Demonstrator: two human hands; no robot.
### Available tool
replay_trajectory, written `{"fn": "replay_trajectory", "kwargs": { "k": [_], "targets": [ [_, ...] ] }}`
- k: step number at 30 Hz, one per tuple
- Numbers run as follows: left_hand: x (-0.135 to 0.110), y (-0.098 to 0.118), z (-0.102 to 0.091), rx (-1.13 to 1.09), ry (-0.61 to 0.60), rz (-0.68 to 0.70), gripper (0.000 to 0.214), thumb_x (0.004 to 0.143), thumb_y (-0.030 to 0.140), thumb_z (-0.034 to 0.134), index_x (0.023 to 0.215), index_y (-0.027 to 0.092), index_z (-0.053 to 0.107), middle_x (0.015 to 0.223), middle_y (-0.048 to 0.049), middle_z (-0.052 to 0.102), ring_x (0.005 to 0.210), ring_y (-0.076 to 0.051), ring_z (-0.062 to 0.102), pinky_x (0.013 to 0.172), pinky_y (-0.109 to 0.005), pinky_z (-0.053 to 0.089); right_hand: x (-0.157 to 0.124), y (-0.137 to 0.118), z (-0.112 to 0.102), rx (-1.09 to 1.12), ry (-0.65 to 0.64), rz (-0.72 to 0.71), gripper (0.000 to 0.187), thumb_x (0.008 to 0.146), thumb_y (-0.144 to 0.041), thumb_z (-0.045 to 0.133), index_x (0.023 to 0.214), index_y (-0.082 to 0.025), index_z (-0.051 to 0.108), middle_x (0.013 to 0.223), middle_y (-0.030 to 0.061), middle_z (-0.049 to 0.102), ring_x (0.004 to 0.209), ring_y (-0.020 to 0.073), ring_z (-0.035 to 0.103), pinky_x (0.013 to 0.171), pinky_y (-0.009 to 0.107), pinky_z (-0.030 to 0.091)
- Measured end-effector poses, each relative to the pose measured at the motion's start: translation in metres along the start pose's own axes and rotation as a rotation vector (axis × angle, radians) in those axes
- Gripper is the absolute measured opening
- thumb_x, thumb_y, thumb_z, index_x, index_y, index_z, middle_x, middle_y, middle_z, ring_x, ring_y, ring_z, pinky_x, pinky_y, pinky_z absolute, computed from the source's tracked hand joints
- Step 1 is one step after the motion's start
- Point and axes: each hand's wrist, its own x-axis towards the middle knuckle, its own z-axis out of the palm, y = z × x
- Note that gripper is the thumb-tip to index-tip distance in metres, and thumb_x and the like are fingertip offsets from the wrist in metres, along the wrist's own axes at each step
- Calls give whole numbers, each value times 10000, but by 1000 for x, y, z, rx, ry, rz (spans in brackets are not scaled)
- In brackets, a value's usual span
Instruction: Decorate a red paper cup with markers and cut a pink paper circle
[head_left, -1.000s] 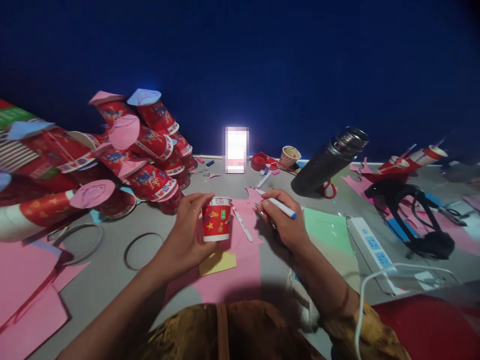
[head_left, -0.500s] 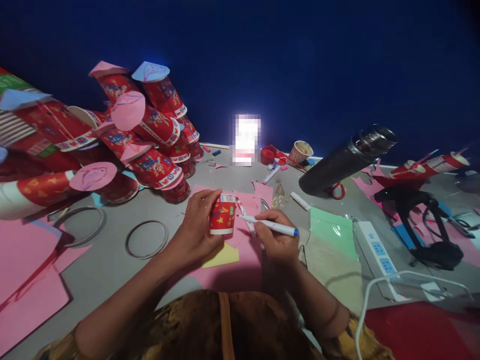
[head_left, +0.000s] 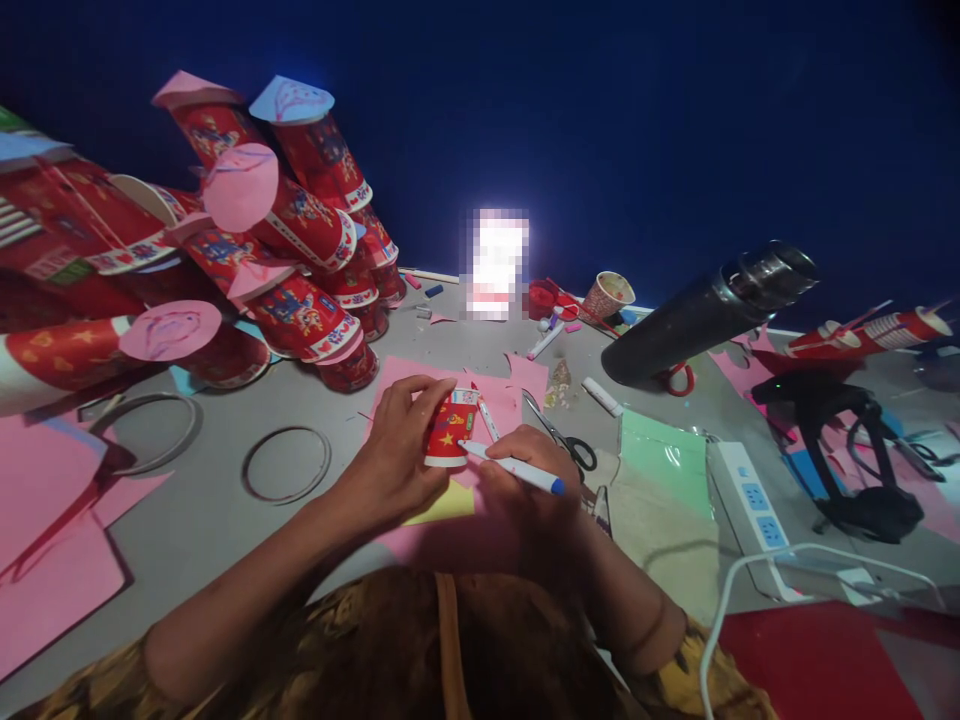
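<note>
Red stacked cups [head_left: 300,315] rise near the worktop's [head_left: 202,535] far edge, the left hand [head_left: 401,435] keeps its grip around a star-printed cup [head_left: 450,418] above pink paper [head_left: 401,375], and the right hand's [head_left: 544,470] grip holds a white marker [head_left: 521,472], tip at that cup.

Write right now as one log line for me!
left hand: holds red cup; right hand: holds white marker, tip at cup; nearby: scissors, yellow paper

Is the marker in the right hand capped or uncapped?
Uncapped: the marker in the right hand shows a bare, narrow tip pointing at the red cup.
</note>
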Motion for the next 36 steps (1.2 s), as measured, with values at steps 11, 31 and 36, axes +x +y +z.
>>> {"fn": "replay_trajectory", "kwargs": {
  "k": [11, 31, 36],
  "targets": [
    [-2, -4, 5, 27, 57, 24, 831, 790, 227, 670, 1576, 263, 403, 1454, -150, 477, 1355, -369, 500, 1153, -589, 460, 2, -1, -3, 2, -58, -43, 66, 989, -207, 676, 950, -236, 720, 787, 38, 788, 684, 200, 738, 653, 338, 609],
    [-1, 0, 3, 18, 51, 22, 814, 776, 230, 694, 1539, 258, 413, 1423, -142, 476, 1344, -359, 504, 1155, -565, 480, 2, 0, -2, -3, -56, -103, 77, 1009, -212, 664, 940, -215, 699, 754, 24, 765, 640, 172, 705, 622, 305, 580],
    [-2, 0, 3, 22, 46, 22, 823, 770, 229, 703, 1537, 268, 407, 1422, -141, 481, 1346, -360, 507, 1155, -568, 479, 1, 1, 0, 5, -50, -106, 88, 1007, -215, 662, 927, -213, 698, 752, 25, 765, 635, 171, 704, 609, 304, 572]
  ]
}}
